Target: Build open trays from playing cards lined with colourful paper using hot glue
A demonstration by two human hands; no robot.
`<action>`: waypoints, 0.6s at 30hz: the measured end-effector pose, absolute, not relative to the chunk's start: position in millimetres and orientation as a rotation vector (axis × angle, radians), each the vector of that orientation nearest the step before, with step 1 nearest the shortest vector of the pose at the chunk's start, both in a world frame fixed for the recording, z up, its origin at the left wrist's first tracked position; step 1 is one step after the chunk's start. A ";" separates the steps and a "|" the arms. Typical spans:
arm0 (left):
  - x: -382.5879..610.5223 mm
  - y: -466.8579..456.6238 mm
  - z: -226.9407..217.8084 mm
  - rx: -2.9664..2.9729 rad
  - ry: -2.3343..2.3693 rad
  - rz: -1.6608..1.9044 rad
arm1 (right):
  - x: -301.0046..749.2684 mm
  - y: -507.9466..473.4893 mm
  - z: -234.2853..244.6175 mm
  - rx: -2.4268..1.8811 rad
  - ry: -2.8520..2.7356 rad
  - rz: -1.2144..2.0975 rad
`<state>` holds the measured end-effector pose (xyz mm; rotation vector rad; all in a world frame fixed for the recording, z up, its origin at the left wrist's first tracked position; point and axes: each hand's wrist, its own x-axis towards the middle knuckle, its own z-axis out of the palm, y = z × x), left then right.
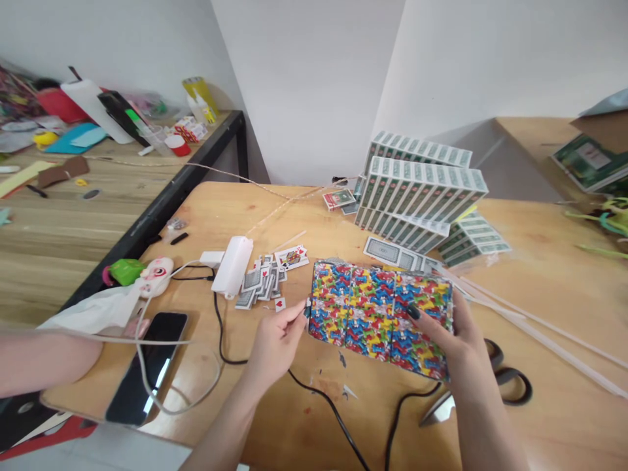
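Observation:
My right hand (466, 353) grips the right end of a flat rectangular panel (370, 311), its thumb across the front. Red, blue, yellow and green figures cover the panel, and dark seams split it into three sections. At its left edge my left hand (275, 343) pinches thumb and forefinger together; a small dark and white bit shows at the fingertips, too small to name. Left of the panel lie cut playing cards (265, 281) in a loose heap. Behind it stand stacked green and white card boxes (417, 190) and a row of grey-backed cards (397, 254).
A white glue gun (233, 267) with a black cord (324, 396) lies on the table. Black-handled scissors (513, 386) rest by my right forearm. At left are a phone (147, 366), a white cable and another person's arm (44, 360). Clear strips (544, 333) extend right.

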<state>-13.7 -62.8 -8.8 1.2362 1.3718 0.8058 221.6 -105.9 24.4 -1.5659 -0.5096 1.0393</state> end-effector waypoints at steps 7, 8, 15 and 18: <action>0.6 -67.3 -21.4 0.544 1.197 1.021 | 222.5 -109.4 26.2 -1.592 -0.620 0.964; 2.5 -68.6 -22.6 0.518 1.195 1.044 | 222.6 -109.5 26.3 -1.594 -0.623 0.962; 2.4 -72.7 -24.9 0.755 1.325 1.067 | 222.8 -110.9 25.8 -1.575 -0.574 0.995; -2.5 -69.6 -20.8 0.930 1.381 1.016 | 223.5 -111.2 25.6 -1.567 -0.546 1.021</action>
